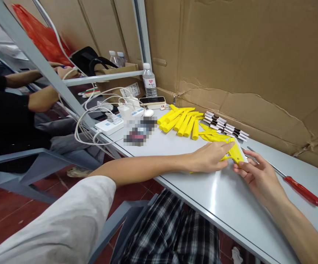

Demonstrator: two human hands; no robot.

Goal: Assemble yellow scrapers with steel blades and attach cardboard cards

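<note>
Left hand [212,156] and right hand [259,178] met at a yellow plastic piece [233,152]

In the head view, the yellow plastic piece sat between the two hands, over the right part of the white tabletop [230,201], with a white strip [240,149] along its right side. The left hand reached across from the left, its index finger straight and laid on the piece, the others curled; whether its thumb gripped anything could not be told. The right hand pinched the near right edge between thumb and fingers.

Just beyond the left hand lay flat yellow parts [214,136], with yellow tapered handles [186,125] to their left and black-and-white strips [226,127] on their far side, near the cardboard wall [244,55]. A red-handled screwdriver [303,190] lay to the right, its shaft passing just beyond the right hand. A water bottle [149,83] stood upright, farther left, and a power strip [109,126] lay at the left end.
</note>
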